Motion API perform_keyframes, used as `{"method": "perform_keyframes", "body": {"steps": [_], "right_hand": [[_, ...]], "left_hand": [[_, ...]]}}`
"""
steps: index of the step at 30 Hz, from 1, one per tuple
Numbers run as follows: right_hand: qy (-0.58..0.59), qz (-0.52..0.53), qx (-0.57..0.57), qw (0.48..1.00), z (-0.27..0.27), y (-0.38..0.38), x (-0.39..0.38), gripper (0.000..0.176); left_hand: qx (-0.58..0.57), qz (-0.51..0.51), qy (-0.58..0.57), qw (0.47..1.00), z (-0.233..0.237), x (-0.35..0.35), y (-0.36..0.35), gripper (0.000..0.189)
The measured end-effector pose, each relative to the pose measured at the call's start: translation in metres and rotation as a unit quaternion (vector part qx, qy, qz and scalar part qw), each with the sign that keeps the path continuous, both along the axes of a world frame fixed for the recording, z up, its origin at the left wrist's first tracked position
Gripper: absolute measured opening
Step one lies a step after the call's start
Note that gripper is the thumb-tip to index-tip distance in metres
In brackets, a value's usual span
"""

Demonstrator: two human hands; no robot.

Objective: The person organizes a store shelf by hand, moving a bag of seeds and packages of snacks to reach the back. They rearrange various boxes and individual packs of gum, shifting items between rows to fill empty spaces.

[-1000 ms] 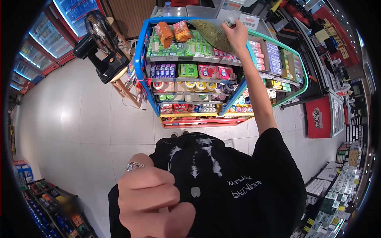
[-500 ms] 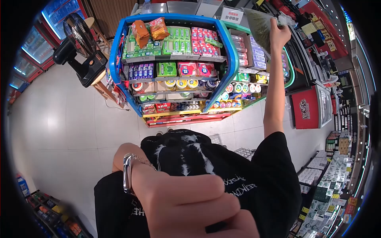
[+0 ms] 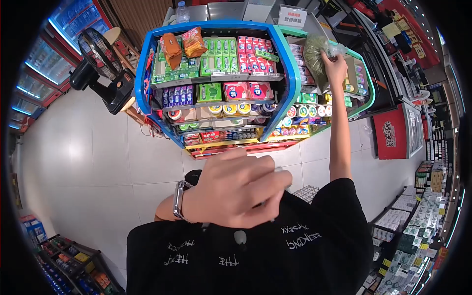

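Note:
My right hand (image 3: 336,69) is stretched out at the upper right, its fingers pinched on the gathered top of a clear plastic bag (image 3: 314,56) filled with dry-looking green contents. The bag hangs close against the gum boxes on the top shelf of the green-edged rack (image 3: 368,91). In front of my chest, my left hand (image 3: 238,189) is curled into a loose fist with nothing showing in it. A silver watch or bracelet (image 3: 179,199) circles that wrist. Two orange snack packets (image 3: 170,50) lie on top of the gum in the blue-edged rack (image 3: 142,78).
A black fan (image 3: 101,54) stands on a wooden stool at the left. A water bottle (image 3: 182,12) and a printed white sign (image 3: 292,17) stand behind the racks. At the right are a red chest freezer (image 3: 388,133) and stocked shelves (image 3: 418,236). Drinks fridges (image 3: 44,83) line the left.
My right hand has come down and left, bringing the bag lower against the shelf. My left fist has moved away from the camera, up towards the racks.

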State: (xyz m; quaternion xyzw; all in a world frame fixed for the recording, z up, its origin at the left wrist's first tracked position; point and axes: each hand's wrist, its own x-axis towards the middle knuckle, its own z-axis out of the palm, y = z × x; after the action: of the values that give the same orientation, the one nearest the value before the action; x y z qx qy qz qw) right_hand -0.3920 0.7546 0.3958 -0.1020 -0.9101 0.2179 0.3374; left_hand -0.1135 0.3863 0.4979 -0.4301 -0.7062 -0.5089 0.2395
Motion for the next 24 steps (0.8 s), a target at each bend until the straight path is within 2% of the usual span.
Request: {"method": "perform_keyframes", "body": {"steps": [2, 3, 5, 6, 8, 9, 11, 12, 14, 15, 17, 18, 20, 21, 23, 24], "right_hand": [[-0.044, 0.002, 0.025, 0.999, 0.007, -0.002, 0.007, 0.06], [-0.04, 0.0, 0.021, 0.999, 0.009, 0.001, 0.01, 0.06], [-0.033, 0.034, -0.036, 0.998, 0.01, 0.004, 0.013, 0.064], [-0.029, 0.034, -0.039, 0.998, 0.01, 0.005, 0.016, 0.064], [0.015, 0.04, -0.053, 0.998, 0.007, 0.006, 0.024, 0.07], [0.016, 0.028, -0.042, 0.999, 0.006, 0.005, 0.03, 0.078], [0.128, 0.017, -0.07, 0.989, 0.007, -0.022, 0.05, 0.062], [0.175, 0.02, -0.104, 0.979, 0.008, -0.038, 0.058, 0.054], [0.195, 0.096, -0.12, 0.969, 0.002, -0.068, 0.068, 0.042], [0.16, 0.148, -0.132, 0.967, 0.0, -0.085, 0.071, 0.036], [0.105, 0.246, -0.018, 0.964, -0.005, -0.111, 0.066, 0.024], [0.062, 0.277, 0.027, 0.959, -0.006, -0.123, 0.059, 0.026], [0.07, 0.328, 0.148, 0.93, -0.01, -0.139, 0.039, 0.028], [0.072, 0.33, 0.144, 0.93, -0.012, -0.144, 0.03, 0.028], [0.029, 0.315, 0.263, 0.911, -0.02, -0.154, 0.011, 0.026], [0.034, 0.318, 0.262, 0.911, -0.023, -0.156, 0.002, 0.026]], "left_hand": [[-0.042, 0.024, -0.076, 0.996, -0.02, -0.001, 0.003, 0.023], [-0.045, 0.021, -0.072, 0.996, -0.031, -0.001, 0.004, 0.023], [-0.075, 0.042, -0.171, 0.982, -0.054, 0.002, 0.002, 0.018], [-0.079, 0.043, -0.167, 0.982, -0.066, 0.005, 0.0, 0.018], [-0.122, 0.082, -0.321, 0.936, -0.093, 0.011, -0.008, 0.013], [-0.124, 0.088, -0.318, 0.936, -0.105, 0.014, -0.012, 0.013], [-0.174, 0.124, -0.435, 0.875, -0.131, 0.019, -0.023, 0.012], [-0.176, 0.131, -0.432, 0.875, -0.15, 0.022, -0.029, 0.012], [-0.256, 0.172, -0.429, 0.849, -0.189, 0.028, -0.041, 0.022], [-0.271, 0.181, -0.442, 0.836, -0.201, 0.03, -0.045, 0.028], [-0.252, 0.188, -0.432, 0.845, -0.209, 0.026, -0.047, 0.027], [-0.227, 0.187, -0.424, 0.856, -0.209, 0.025, -0.046, 0.026], [-0.219, 0.194, -0.399, 0.869, -0.198, 0.014, -0.036, 0.021], [-0.231, 0.199, -0.391, 0.868, -0.188, 0.005, -0.03, 0.019], [-0.243, 0.209, -0.38, 0.868, -0.174, -0.007, -0.018, 0.019], [-0.209, 0.195, -0.358, 0.889, -0.169, -0.014, -0.014, 0.021]]}}
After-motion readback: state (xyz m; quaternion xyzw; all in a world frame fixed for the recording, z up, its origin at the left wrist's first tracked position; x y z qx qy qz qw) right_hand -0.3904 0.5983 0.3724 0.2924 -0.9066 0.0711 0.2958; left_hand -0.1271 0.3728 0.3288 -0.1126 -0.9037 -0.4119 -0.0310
